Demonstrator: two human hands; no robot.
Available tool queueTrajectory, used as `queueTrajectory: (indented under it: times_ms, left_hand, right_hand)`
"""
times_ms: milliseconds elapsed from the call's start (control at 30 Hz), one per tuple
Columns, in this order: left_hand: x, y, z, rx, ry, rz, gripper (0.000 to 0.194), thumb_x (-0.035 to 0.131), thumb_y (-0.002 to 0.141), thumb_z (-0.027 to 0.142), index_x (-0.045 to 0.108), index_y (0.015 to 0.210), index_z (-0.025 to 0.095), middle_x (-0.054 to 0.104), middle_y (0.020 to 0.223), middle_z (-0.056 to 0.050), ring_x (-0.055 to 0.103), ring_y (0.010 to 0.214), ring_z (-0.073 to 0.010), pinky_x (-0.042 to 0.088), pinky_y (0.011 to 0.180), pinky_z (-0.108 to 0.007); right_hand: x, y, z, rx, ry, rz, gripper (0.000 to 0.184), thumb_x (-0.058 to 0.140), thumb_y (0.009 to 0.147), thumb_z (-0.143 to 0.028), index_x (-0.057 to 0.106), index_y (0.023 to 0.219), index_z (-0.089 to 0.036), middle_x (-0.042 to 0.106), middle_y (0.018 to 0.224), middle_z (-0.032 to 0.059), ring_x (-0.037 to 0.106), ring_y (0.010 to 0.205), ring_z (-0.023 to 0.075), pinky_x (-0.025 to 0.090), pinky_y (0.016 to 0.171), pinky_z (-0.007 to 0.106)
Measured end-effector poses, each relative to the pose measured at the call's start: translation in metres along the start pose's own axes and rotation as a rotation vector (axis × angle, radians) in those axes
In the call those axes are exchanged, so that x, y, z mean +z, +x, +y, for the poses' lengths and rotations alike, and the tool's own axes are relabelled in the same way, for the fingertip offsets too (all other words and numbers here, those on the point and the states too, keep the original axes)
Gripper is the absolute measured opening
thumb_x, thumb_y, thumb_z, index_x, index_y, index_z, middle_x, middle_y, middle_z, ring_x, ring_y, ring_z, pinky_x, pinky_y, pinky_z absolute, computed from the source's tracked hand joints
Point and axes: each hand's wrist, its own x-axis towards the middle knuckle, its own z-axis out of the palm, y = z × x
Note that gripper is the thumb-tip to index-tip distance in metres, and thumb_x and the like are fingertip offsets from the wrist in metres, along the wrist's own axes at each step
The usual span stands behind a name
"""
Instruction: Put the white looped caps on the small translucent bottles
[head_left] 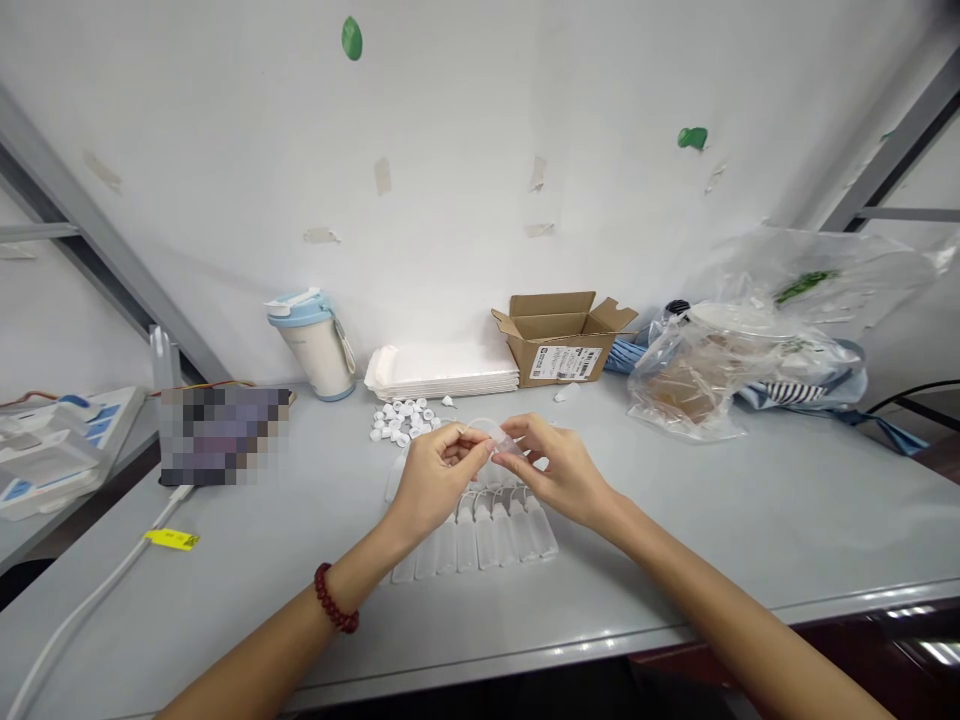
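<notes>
Above the row of bottles, my right hand [562,470] is closed around a small translucent squeeze bottle [517,450], its neck tilted toward the left. A thin curved spout tube [484,424] arcs from that neck to my left hand [439,475]. My left fingers are pinched together on the tube, close to the bottle's top; the exact contact is partly hidden. Under my hands, several similar translucent bottles [487,540] lie side by side, with curved tubes at their necks. Behind my left hand is a loose heap of small white caps [401,420].
Along the wall stand a blue-lidded tumbler [319,350], a stack of white trays [450,370] and an open cardboard box [559,345]. At right is a clear plastic bag with containers [720,380]. A blurred-out device [221,435] with a white cable [97,600] lies left.
</notes>
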Motion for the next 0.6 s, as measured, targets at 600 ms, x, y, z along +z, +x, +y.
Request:
queueTrajectory:
  times_ms: [600]
  left_hand:
    - [-0.001, 0.0, 0.001, 0.256, 0.217, 0.016, 0.014, 0.057, 0.083, 0.026, 0.063, 0.092, 0.018, 0.065, 0.089, -0.005, 0.059, 0.074, -0.0144, 0.047, 0.058, -0.024]
  right_hand:
    - [-0.01, 0.007, -0.009, 0.352, 0.737, -0.13, 0.026, 0.06, 0.081, -0.042, 0.058, 0.091, -0.018, 0.062, 0.079, 0.0025, 0.061, 0.07, 0.014, 0.05, 0.065, 0.029]
